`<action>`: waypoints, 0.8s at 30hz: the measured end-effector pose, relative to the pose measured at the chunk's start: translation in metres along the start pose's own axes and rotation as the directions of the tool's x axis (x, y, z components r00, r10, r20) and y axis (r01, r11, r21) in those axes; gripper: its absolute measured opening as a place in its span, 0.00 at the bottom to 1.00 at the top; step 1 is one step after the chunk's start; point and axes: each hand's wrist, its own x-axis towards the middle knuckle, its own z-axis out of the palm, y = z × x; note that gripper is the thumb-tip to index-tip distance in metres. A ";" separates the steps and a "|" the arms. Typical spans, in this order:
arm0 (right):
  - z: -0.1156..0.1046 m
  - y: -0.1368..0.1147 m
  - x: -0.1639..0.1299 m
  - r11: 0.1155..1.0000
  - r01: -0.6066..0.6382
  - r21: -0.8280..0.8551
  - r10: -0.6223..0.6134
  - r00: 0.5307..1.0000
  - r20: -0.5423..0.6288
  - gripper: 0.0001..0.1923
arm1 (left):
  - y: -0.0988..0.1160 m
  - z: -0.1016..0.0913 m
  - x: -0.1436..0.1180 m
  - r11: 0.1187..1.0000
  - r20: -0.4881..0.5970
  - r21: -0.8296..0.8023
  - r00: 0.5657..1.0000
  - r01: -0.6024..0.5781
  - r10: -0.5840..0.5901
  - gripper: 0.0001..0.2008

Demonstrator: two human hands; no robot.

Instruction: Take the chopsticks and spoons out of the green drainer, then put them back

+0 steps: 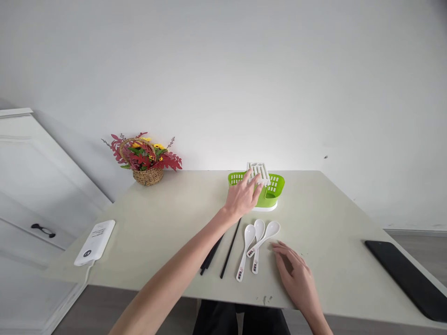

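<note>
A green utensil holder (278,185) with latticed side baskets stands on a white base near the wall. Its white slotted top (264,170) rises in the middle. Over the front of this top is my left hand (242,194), fingers stretched and spread; I cannot tell whether the fingertips press on it. Three white spoons (241,260) lie in front of the holder, one crossing another. Beside them on the left are several black chopsticks (228,253), partly hidden by my left forearm. My right hand (296,274) rests on the table right of the spoons, fingers loosely bent and apart, holding nothing.
A wicker basket (148,177) of artificial flowers stands at the back left of the table (324,218). A white device (95,242) with a cable lies at the left edge, a black phone (405,274) at the right. A white cabinet (42,195) is on the left.
</note>
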 end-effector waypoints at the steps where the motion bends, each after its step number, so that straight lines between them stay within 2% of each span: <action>1: 0.000 0.000 0.000 1.000 0.000 0.000 0.000 1.000 -0.002 0.17 | -0.006 -0.002 -0.005 1.000 -0.050 -0.014 0.999 -0.006 0.005 0.25; 4: 0.000 0.000 -0.001 1.000 -0.005 -0.003 0.005 1.000 0.004 0.17 | -0.030 -0.005 -0.030 0.995 -0.197 -0.050 0.976 0.088 -0.096 0.21; 6: 0.000 0.001 -0.001 1.000 -0.017 -0.008 0.017 1.000 0.005 0.16 | -0.050 -0.003 -0.056 0.972 -0.210 -0.057 0.949 0.229 -0.236 0.18; 7: 0.001 0.002 -0.002 1.000 -0.022 -0.012 0.022 1.000 0.006 0.16 | -0.060 -0.001 -0.071 0.953 -0.164 -0.043 0.939 0.299 -0.301 0.16; 9: 0.001 0.003 -0.002 0.999 -0.031 -0.020 0.031 1.000 0.007 0.16 | -0.076 0.004 -0.102 0.917 0.017 -0.019 0.918 0.397 -0.397 0.15; 11: 0.001 0.004 -0.003 0.999 -0.039 -0.031 0.039 0.999 0.008 0.17 | -0.085 0.007 -0.131 0.897 0.182 -0.026 0.884 0.442 -0.430 0.15; 13: 0.001 0.005 -0.003 0.998 -0.049 -0.044 0.049 0.999 0.011 0.17 | -0.088 0.009 -0.156 0.901 0.244 -0.072 0.883 0.428 -0.400 0.16; 17: 0.001 0.006 -0.004 0.996 -0.065 -0.056 0.067 0.998 0.019 0.17 | -0.081 0.006 -0.190 0.932 0.132 -0.155 0.942 0.326 -0.308 0.16; 20: 0.002 0.007 -0.004 0.995 -0.080 -0.057 0.081 0.997 0.019 0.17 | -0.077 0.006 -0.203 0.944 0.079 -0.164 0.958 0.285 -0.276 0.15; 24: 0.003 0.010 -0.004 0.995 -0.080 -0.067 0.082 0.996 0.024 0.17 | -0.077 0.008 -0.207 0.942 0.099 -0.173 0.957 0.288 -0.274 0.14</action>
